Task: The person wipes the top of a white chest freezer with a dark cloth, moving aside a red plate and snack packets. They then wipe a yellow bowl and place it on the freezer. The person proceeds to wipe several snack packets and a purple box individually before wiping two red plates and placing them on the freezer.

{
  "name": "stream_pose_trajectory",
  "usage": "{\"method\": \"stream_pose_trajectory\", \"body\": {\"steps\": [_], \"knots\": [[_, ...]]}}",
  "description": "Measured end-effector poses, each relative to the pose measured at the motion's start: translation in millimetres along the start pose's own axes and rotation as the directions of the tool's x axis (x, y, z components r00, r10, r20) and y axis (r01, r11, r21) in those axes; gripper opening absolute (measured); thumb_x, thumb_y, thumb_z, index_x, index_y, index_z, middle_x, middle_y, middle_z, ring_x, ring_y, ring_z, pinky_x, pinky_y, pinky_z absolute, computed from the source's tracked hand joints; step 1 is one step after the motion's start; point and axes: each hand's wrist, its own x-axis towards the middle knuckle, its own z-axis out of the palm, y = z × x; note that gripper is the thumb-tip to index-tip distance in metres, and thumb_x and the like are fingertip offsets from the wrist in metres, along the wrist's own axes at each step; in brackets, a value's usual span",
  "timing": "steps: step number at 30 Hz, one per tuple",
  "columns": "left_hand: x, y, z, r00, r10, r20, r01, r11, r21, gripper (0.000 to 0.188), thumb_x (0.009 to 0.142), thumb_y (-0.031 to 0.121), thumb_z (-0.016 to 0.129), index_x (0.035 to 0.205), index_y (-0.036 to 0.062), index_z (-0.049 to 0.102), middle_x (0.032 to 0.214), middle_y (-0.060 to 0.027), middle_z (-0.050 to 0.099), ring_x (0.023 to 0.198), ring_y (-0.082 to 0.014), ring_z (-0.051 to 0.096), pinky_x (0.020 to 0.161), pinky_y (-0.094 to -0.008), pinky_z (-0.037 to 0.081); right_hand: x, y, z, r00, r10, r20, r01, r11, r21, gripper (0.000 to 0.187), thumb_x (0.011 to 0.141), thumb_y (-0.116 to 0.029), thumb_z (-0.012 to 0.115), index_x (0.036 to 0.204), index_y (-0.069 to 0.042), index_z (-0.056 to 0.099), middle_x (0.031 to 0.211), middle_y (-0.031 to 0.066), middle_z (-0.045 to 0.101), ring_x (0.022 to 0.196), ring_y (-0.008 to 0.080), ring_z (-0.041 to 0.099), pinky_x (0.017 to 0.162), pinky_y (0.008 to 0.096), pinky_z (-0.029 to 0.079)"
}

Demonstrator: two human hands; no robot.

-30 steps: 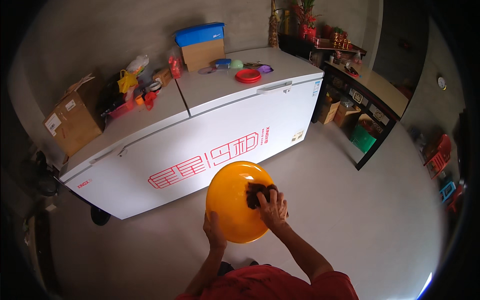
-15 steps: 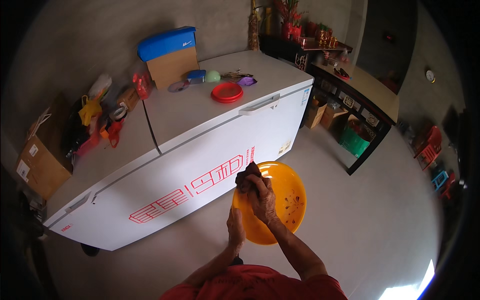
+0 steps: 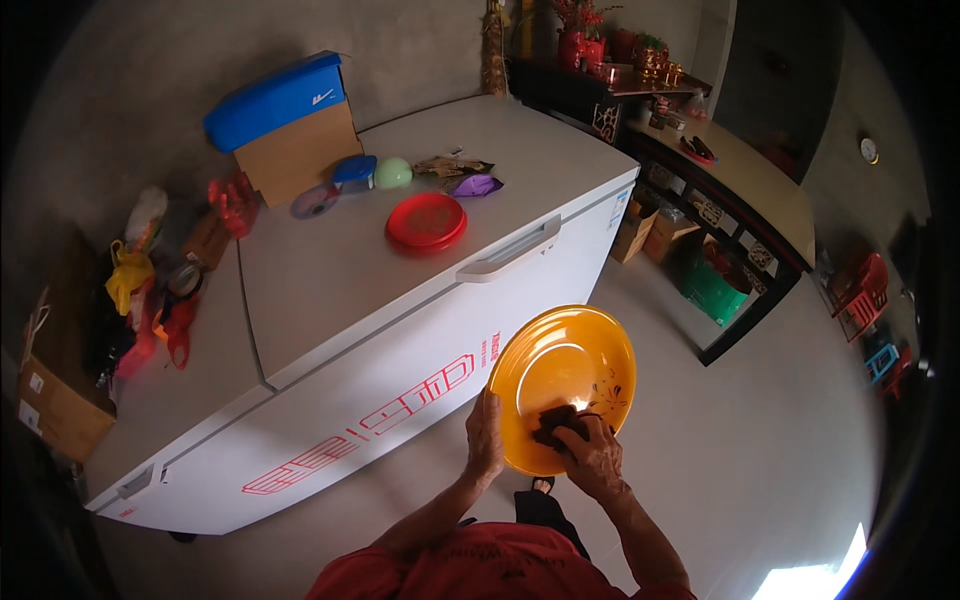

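Observation:
My left hand [image 3: 485, 436] grips the left rim of a large round yellow-orange plate [image 3: 545, 370], its thumb along the edge and its other fingers hidden behind. The plate is tilted in front of me and carries a dark flower-like pattern on its right side. In my right hand [image 3: 594, 458] is a dark brown cloth [image 3: 557, 424], bunched up and pressed on the lower inside of the plate.
A long white chest freezer [image 3: 400, 340] stands ahead to the left. On its lid are red plates [image 3: 426, 222], a blue-lidded box [image 3: 290, 95], a pale green bowl [image 3: 393, 173] and a purple packet [image 3: 474, 186]. A dark-legged table [image 3: 740, 190] stands at the right.
My right hand and the cloth have moved from the plate's upper left rim down to its lower inside. The plate has shifted slightly up and right, and my view has moved nearer the freezer.

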Motion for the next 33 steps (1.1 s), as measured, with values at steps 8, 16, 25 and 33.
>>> {"method": "stream_pose_trajectory", "body": {"steps": [8,16,25,33], "knots": [[118,-10,91,0.995,-0.034,-0.098,0.003,0.953,-0.302,0.056,0.101,0.043,0.040,0.140,0.0021,0.039,0.131,-0.0097,0.049,0.120,-0.0162,0.045,0.103,-0.0320,0.035,114,216,-23,0.754,0.582,-0.306,-0.384,0.768,0.512,0.023,0.087,-0.005,0.057,0.109,-0.006,0.061,0.097,0.0111,0.060,0.081,0.0246,0.059,0.070,0.0387,0.051],[214,-23,169,0.977,0.108,-0.182,-0.120,0.991,-0.058,0.054,0.100,0.041,0.047,0.138,0.0028,0.039,0.128,-0.0093,0.051,0.115,-0.0183,0.050,0.099,-0.0325,0.041,236,170,-4,0.964,0.003,-0.266,0.010,0.999,0.048,0.031,0.072,-0.015,0.071,0.103,-0.015,0.065,0.095,0.0123,0.054,0.083,0.0322,0.058,0.067,0.0421,0.051],[330,-37,169,0.960,0.038,-0.279,-0.086,0.984,-0.159,0.053,0.101,0.045,0.039,0.136,0.0041,0.041,0.127,-0.0091,0.052,0.114,-0.0195,0.053,0.096,-0.0321,0.044,299,196,-7,0.951,-0.310,0.011,0.282,0.877,0.389,0.033,0.069,-0.007,0.072,0.102,-0.015,0.067,0.101,0.0104,0.059,0.087,0.0300,0.063,0.071,0.0380,0.055],[419,-75,177,0.947,-0.043,-0.317,-0.054,0.956,-0.289,0.049,0.101,0.041,0.041,0.134,0.0040,0.043,0.125,-0.0089,0.051,0.113,-0.0176,0.050,0.097,-0.0311,0.040,412,259,-5,0.932,0.014,-0.362,0.030,0.993,0.114,0.034,0.071,0.000,0.065,0.103,-0.010,0.066,0.095,0.0135,0.057,0.082,0.0322,0.060,0.067,0.0400,0.052]]}}
